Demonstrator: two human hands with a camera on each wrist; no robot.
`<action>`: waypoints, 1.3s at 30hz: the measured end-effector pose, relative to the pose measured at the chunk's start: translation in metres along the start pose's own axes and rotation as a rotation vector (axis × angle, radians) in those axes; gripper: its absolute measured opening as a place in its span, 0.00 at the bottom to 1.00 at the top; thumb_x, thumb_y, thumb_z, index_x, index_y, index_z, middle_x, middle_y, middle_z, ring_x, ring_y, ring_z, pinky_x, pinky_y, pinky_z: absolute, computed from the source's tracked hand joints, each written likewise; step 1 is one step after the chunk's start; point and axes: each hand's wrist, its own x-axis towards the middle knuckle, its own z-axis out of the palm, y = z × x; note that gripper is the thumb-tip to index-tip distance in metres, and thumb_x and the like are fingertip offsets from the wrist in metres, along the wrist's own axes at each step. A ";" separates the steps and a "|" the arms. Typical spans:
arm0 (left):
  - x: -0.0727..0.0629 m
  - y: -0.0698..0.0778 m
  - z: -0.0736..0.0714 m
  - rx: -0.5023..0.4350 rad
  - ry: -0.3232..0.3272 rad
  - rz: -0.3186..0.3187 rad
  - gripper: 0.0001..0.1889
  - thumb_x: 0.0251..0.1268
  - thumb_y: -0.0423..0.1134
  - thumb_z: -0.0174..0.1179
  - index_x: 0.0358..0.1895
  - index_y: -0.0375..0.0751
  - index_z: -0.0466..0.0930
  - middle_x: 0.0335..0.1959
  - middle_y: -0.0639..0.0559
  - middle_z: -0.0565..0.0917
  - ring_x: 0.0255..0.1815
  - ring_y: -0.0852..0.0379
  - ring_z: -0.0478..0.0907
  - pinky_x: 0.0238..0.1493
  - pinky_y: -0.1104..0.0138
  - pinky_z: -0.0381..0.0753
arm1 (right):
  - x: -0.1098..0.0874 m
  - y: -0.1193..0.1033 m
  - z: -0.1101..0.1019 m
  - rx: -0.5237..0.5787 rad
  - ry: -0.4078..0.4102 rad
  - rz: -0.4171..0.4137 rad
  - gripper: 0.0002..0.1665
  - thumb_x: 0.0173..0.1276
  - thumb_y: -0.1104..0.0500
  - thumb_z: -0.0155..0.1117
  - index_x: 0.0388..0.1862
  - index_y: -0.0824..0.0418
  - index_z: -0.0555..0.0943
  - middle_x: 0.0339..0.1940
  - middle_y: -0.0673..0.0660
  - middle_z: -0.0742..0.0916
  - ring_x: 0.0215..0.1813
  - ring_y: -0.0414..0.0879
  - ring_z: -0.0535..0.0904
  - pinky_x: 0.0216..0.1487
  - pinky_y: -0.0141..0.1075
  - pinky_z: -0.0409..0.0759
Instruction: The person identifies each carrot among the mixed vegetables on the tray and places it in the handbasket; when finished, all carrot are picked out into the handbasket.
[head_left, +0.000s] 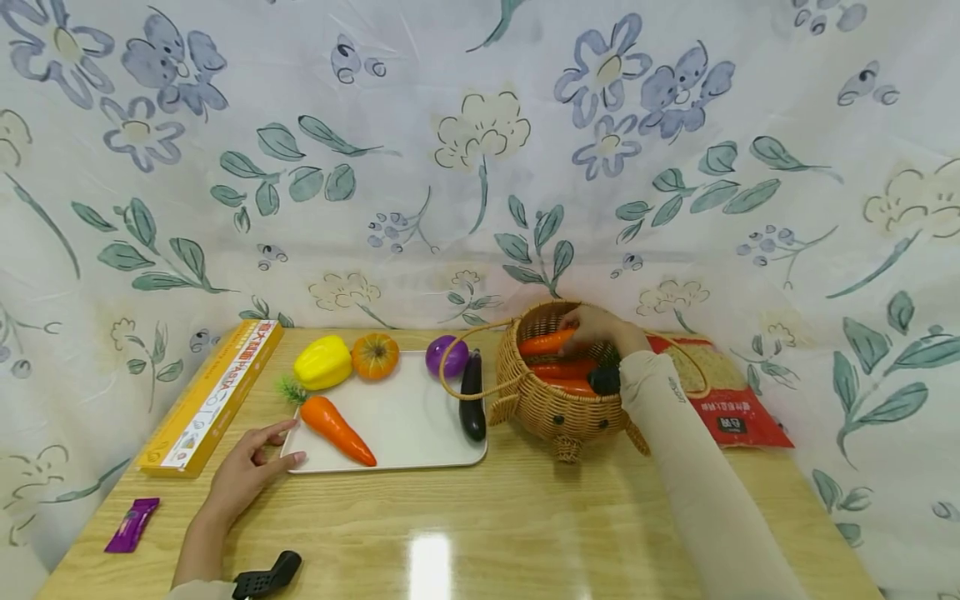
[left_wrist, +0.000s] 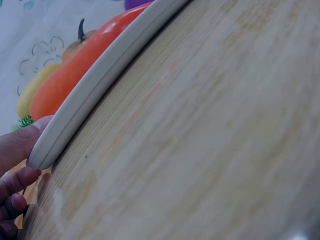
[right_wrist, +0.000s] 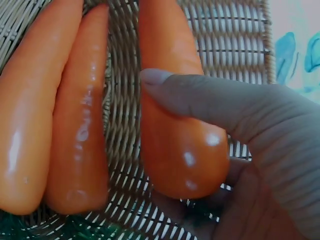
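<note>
My right hand (head_left: 596,327) is inside a wicker basket (head_left: 528,408) with an animal face. It holds a plastic carrot (right_wrist: 182,135) near its thick end, the thumb across the top and the other fingers partly hidden behind. Two more carrots (right_wrist: 77,145) lie side by side in the basket. My left hand (head_left: 243,471) grips the left front corner of a white tray (head_left: 427,454), thumb at the rim and fingers along the outer side. On the tray lies another carrot (head_left: 337,429) with a green tuft, close to that hand.
Along the tray's back and right are a yellow pepper (head_left: 322,363), a small pumpkin (head_left: 375,357), a purple ball-shaped vegetable (head_left: 446,357) and an eggplant (head_left: 472,400). A pasta box (head_left: 213,400) and purple wrapper (head_left: 132,525) lie left; a red packet (head_left: 738,412) lies behind the basket's right side.
</note>
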 end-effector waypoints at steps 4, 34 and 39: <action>0.000 0.000 0.002 -0.008 -0.001 0.003 0.31 0.64 0.51 0.67 0.68 0.43 0.74 0.49 0.47 0.73 0.32 0.60 0.61 0.33 0.66 0.60 | -0.001 0.001 0.005 -0.030 -0.042 0.023 0.24 0.59 0.60 0.73 0.53 0.67 0.81 0.48 0.63 0.83 0.44 0.51 0.76 0.48 0.42 0.76; 0.004 -0.001 0.000 0.017 0.000 0.022 0.32 0.64 0.51 0.67 0.69 0.43 0.73 0.51 0.45 0.74 0.32 0.60 0.62 0.32 0.66 0.60 | 0.000 0.014 0.011 -0.011 -0.037 0.052 0.24 0.63 0.64 0.65 0.59 0.69 0.80 0.60 0.69 0.80 0.54 0.57 0.76 0.58 0.47 0.75; 0.003 -0.002 0.001 0.021 -0.008 0.006 0.32 0.64 0.52 0.66 0.70 0.44 0.72 0.51 0.45 0.74 0.33 0.60 0.61 0.33 0.66 0.59 | 0.003 0.016 0.011 -0.019 -0.018 0.046 0.22 0.61 0.63 0.68 0.55 0.68 0.82 0.57 0.68 0.82 0.52 0.56 0.76 0.56 0.46 0.75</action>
